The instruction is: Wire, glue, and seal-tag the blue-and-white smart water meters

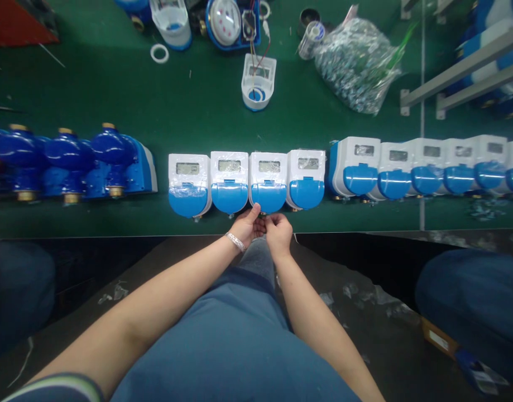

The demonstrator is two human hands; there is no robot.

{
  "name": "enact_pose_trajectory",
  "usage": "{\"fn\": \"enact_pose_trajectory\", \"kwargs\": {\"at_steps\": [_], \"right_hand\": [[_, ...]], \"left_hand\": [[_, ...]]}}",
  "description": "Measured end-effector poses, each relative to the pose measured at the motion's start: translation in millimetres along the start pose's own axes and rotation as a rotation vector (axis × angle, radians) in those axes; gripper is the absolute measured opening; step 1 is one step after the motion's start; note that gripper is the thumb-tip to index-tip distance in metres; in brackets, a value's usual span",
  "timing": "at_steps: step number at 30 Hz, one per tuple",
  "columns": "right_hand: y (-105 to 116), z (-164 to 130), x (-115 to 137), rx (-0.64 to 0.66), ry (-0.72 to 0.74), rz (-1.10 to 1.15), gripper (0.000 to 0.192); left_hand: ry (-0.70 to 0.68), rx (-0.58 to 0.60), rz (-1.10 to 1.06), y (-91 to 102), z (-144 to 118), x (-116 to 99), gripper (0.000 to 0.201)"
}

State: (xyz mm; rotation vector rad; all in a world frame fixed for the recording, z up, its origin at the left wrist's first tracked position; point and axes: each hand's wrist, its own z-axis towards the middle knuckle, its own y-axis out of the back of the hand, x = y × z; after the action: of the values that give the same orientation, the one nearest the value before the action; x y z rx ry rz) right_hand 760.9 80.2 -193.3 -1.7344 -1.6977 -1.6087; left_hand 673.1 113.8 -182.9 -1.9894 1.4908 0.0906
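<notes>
My left hand [247,224], with a silver bracelet on the wrist, and my right hand [278,230] meet at the front edge of the green bench. Their fingertips pinch something small between them, just below a white and blue water meter [268,180] wrapped in clear film; what they pinch is too small to make out. This meter is the third in a row of film-covered meters [230,180] lined up side by side, each with a small display and a blue lid.
More white and blue meters [427,164] run off to the right. Dark blue meter bodies with brass fittings [72,162] stand on the left. At the back lie a bag of small metal parts [356,61], an open meter cover [258,81], a white ring [159,53] and a metal rack [461,72]. Other people's blue-clad legs [474,301] flank me.
</notes>
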Motion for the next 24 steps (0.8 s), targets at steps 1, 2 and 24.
{"fn": "enact_pose_trajectory", "kwargs": {"at_steps": [1,2,24], "right_hand": [[3.4,0.7,-1.8,0.016,0.009,-0.008,0.015],[6.8,1.3,-3.6,0.025,0.019,-0.015,0.015],[-2.4,-3.1,-6.4,-0.149,0.222,-0.043,0.016]], "left_hand": [[0.006,-0.007,0.010,0.2,-0.3,-0.9,0.052],[0.013,-0.017,0.019,0.4,-0.7,-1.9,0.051],[0.043,0.001,0.053,2.9,-3.1,-2.9,0.055]]}}
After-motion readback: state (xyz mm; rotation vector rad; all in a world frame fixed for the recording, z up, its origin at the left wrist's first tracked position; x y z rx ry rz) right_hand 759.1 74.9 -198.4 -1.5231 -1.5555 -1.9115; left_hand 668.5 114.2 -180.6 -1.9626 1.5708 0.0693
